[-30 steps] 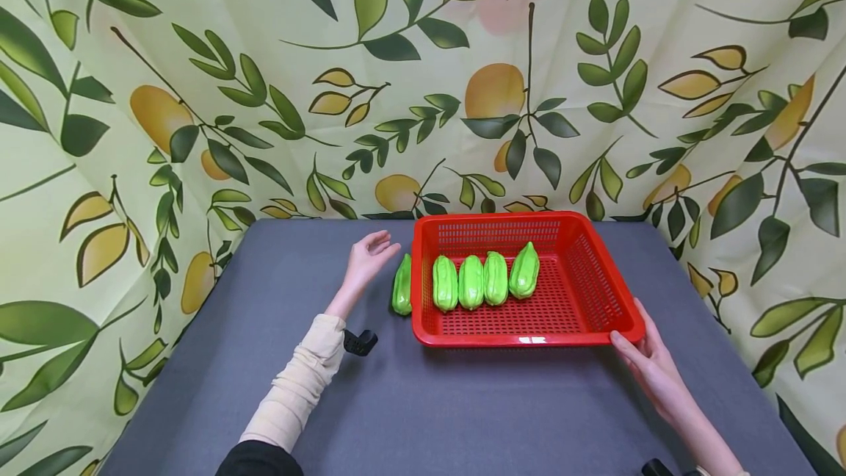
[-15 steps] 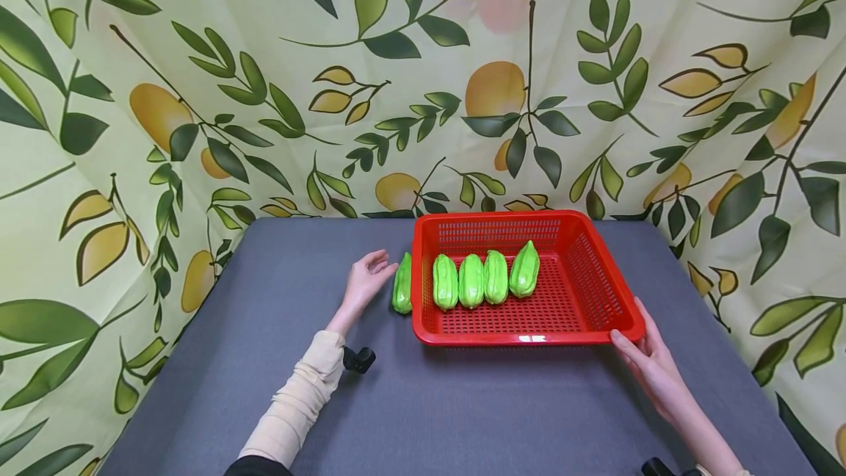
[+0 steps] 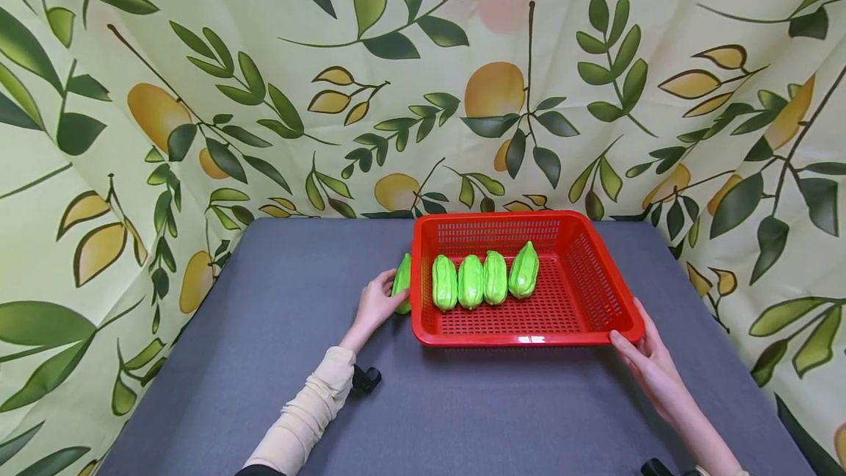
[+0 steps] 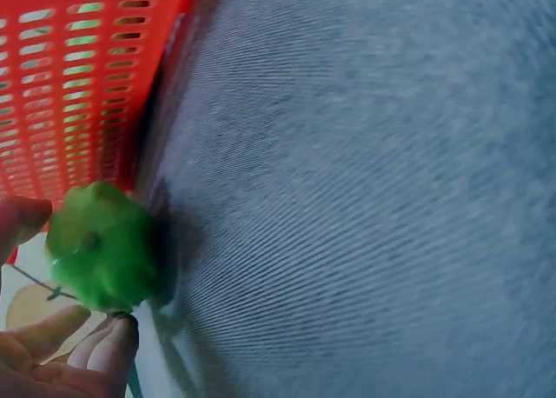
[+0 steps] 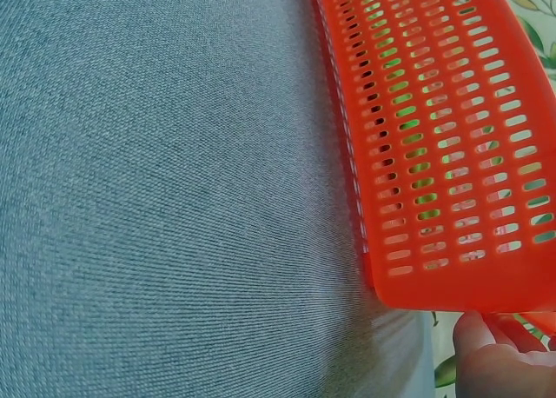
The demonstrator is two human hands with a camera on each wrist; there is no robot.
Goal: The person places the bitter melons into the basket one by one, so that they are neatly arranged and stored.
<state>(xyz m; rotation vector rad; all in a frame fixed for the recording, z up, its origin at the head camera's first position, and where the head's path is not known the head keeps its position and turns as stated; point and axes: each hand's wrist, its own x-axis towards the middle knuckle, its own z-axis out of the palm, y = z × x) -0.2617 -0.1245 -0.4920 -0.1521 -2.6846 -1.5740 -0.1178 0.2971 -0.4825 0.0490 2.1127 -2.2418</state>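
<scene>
A ribbed green gourd (image 3: 401, 283) lies on the table against the left outer side of the red plastic basket (image 3: 529, 339). My left hand (image 3: 377, 308) has its thumb and fingers curled around this gourd. In the left wrist view the gourd's lobed end (image 4: 100, 246) shows between the thumb (image 4: 24, 217) and the fingertips. At the basket's near right corner, my right hand (image 3: 651, 366) grips the rim, thumb on top and fingers along the outer side. Several more green gourds (image 3: 471, 282) lie side by side in the basket's left and middle part.
A grey-blue cloth covers the table (image 3: 502, 410). Behind and at both sides hangs a fabric backdrop (image 3: 423, 79) printed with leaves and fruit. The basket stands near the table's back edge, and its right part shows bare slotted floor (image 3: 562, 307).
My left hand has come down and to the right, from beside the lone gourd to around it. The right hand and the basket have stayed in place.
</scene>
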